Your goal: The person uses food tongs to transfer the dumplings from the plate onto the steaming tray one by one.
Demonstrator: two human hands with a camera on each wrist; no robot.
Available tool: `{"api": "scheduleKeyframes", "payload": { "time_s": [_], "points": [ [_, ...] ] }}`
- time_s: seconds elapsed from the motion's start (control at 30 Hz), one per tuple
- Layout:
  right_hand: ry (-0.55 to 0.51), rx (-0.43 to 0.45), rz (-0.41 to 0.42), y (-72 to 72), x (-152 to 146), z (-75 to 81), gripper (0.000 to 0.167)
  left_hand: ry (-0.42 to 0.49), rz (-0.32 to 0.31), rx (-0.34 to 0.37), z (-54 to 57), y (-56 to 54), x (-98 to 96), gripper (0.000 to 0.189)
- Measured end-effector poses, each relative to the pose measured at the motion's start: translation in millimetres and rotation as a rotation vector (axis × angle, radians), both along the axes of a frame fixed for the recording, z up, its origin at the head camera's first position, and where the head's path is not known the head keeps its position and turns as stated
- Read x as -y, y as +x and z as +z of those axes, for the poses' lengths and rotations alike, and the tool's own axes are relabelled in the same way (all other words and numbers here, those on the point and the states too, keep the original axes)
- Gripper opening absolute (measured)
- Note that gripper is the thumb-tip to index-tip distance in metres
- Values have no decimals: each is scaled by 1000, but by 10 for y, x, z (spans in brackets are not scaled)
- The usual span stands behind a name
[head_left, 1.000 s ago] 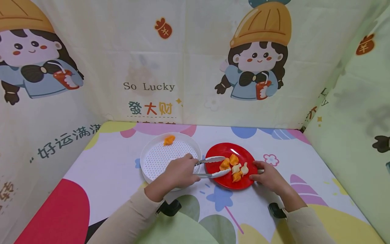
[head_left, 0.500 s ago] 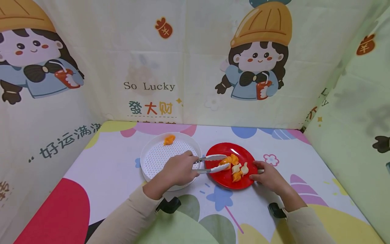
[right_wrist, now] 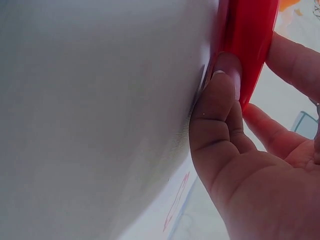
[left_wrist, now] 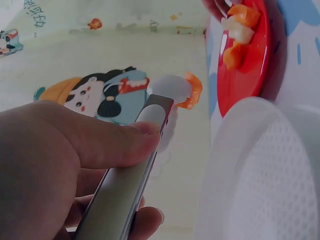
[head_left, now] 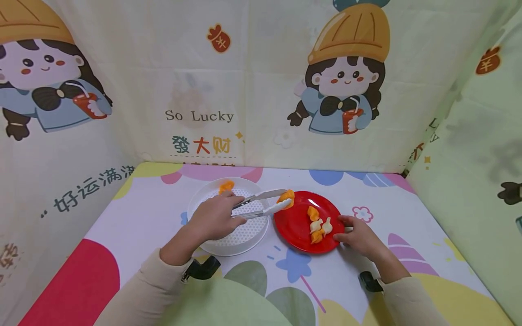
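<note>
My left hand (head_left: 214, 219) grips metal tongs (head_left: 271, 209) with white tips, held above the white round perforated tray (head_left: 232, 249). Between the tips is an orange dumpling-shaped piece (head_left: 288, 198), raised over the left rim of the red plate (head_left: 291, 228); the left wrist view shows this orange piece (left_wrist: 194, 91) partly behind a tip. My right hand (head_left: 360, 235) pinches the plate's right rim, and in the right wrist view its fingers (right_wrist: 215, 112) lie against the red edge. On the plate sit orange pieces (head_left: 313, 213) and cream pieces (head_left: 327, 225).
Another orange piece (head_left: 225, 186) lies at the back of the white tray. Tray and plate stand side by side on a patterned tablecloth (head_left: 142, 217). A printed cloth wall (head_left: 261, 90) closes off the back, with cloth at both sides too.
The tongs have taken hold of an orange piece from the plate and lifted it up and leftward. My left hand has moved left over the tray. The right hand and plate stay put.
</note>
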State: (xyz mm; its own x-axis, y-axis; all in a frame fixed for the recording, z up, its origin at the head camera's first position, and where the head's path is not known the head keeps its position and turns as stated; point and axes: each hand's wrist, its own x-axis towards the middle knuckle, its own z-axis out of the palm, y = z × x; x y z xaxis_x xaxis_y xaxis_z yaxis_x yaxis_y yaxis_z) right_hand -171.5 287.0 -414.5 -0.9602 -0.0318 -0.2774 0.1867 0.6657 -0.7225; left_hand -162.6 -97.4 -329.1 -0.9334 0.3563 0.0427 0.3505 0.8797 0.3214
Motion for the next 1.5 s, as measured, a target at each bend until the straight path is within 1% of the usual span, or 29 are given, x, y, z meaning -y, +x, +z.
{"api": "scheduleKeyframes", "payload": {
  "time_s": [0.2,0.47,0.63,0.83,1.03,1.2,1.37,1.5],
  "points": [
    [1,4,-2,4,1,4,80,-2,39,-32,33,-6,255,58],
    [-2,-6,2,10,4,22,79,-7,95,-43,9,-22,554,57],
    [2,0,-4,12,12,26,80,-26,141,-22,-4,-53,699,58],
    [4,6,-10,17,23,33,79,-29,188,32,-12,-93,769,61],
    [-5,12,-14,19,34,35,80,-37,219,53,-19,-115,810,63],
    [-6,11,-12,16,32,33,80,-52,231,62,-37,-136,841,64],
    [-5,11,-9,18,31,35,79,-74,235,70,-73,-173,857,63],
    [-7,11,-8,21,31,39,80,-72,243,81,-111,-201,862,63]
  ]
}}
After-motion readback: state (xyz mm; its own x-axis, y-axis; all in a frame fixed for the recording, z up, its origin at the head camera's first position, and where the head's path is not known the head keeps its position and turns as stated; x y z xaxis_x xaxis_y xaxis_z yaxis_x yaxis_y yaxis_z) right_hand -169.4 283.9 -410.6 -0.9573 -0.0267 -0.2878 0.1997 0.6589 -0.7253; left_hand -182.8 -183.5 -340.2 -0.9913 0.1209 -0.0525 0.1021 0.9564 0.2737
